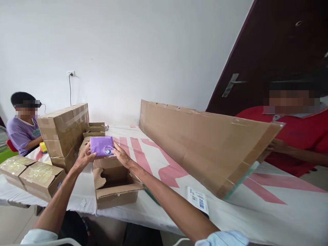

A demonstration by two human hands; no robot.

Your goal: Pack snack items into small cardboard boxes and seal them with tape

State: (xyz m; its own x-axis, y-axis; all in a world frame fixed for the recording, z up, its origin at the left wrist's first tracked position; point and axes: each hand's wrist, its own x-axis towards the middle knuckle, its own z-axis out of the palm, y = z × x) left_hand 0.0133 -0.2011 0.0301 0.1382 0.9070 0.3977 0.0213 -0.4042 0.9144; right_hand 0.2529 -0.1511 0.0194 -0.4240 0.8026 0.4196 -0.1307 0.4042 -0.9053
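Observation:
I hold a purple soft packet between both hands, just above and behind a small open cardboard box on the table. My left hand grips the packet's left edge with curled fingers. My right hand pinches its right edge. The open box has its flaps spread and looks empty inside.
Taped cardboard boxes are stacked at the left, with smaller sealed boxes near the table's front left edge. A person in red at the right holds a long flattened cardboard sheet across the white and pink table cover. Another person sits at the far left.

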